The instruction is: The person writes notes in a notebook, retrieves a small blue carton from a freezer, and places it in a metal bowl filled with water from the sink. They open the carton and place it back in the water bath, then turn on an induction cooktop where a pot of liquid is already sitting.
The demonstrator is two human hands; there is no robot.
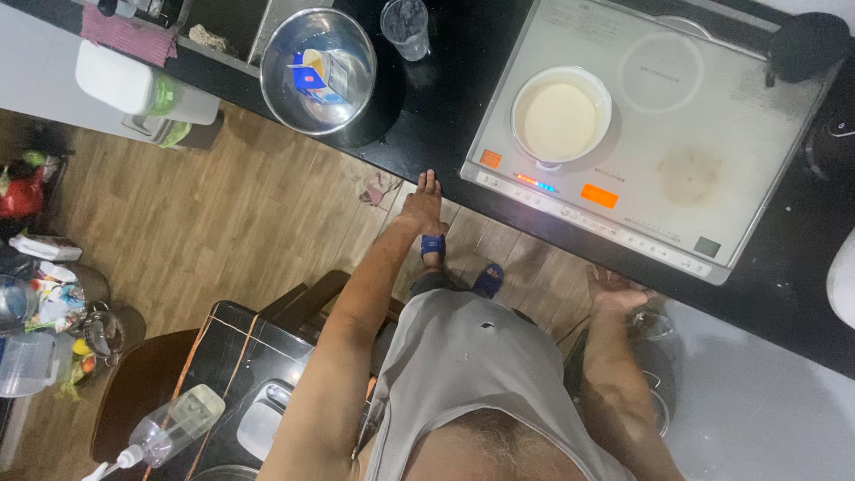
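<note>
My left hand [422,207] rests flat with its fingers against the edge of the black counter [427,116], holding nothing. My right hand [614,290] lies open at the counter's edge just below the white induction cooktop [704,134], beside a clear glass [653,325]. A white pot [561,116] of creamy liquid stands on the cooktop's left burner, and lights glow on the control strip below it.
A steel bowl [318,67] holding a small blue and white carton sits on the counter at left, next to a clear plastic cup [406,27]. A dark lid [806,44] lies at top right. A spray bottle [169,428] and a dark table stand on the wooden floor.
</note>
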